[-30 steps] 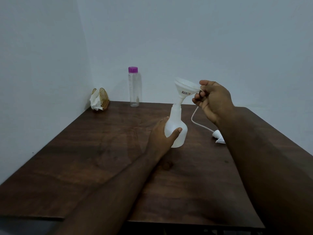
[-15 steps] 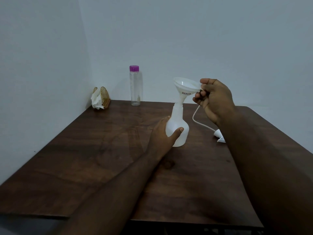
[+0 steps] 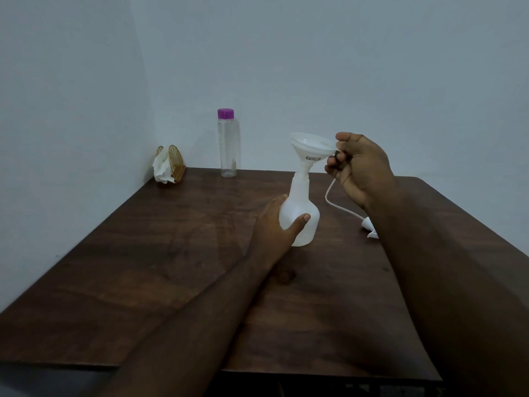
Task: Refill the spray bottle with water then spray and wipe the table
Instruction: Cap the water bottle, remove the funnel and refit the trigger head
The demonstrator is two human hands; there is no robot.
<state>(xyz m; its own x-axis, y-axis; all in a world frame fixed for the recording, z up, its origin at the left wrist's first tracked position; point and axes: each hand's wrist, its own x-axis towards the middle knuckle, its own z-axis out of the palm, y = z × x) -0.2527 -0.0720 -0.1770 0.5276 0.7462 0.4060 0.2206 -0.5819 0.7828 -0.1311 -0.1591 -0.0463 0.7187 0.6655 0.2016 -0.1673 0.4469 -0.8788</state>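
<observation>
The left hand (image 3: 273, 229) grips the white spray bottle (image 3: 303, 222) at frame centre, upright on the surface (image 3: 309, 270). Above it the funnel (image 3: 312, 147) meets the neck, its rim pinched by the right hand (image 3: 362, 167). Best to seat the spout straight and deep, with the base braced.

Gold wire holder (image 3: 177, 162) against pale wall (image 3: 343, 67)
</observation>
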